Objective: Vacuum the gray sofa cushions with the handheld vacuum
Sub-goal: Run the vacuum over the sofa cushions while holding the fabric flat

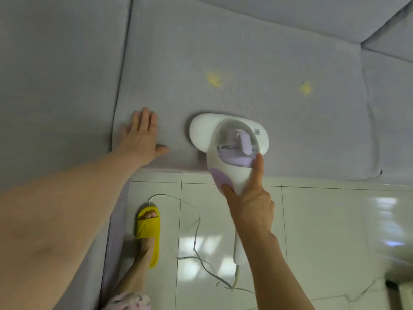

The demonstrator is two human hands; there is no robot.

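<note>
Gripping the handle of the handheld vacuum [228, 139], the right hand [248, 198] wraps around its white body, thumb on a lilac panel. The left hand [140, 137] lies flat, fingers straight, on the gray sofa cushion [245, 52], just beside the vacuum's wide head, which rests near the cushion's front edge. What the clear dust cup [225, 130] holds is hard to make out. Two yellow crumb patches [214, 79] lie beyond. A white cord [196, 231] trails over the tiled floor [324, 220].
</note>
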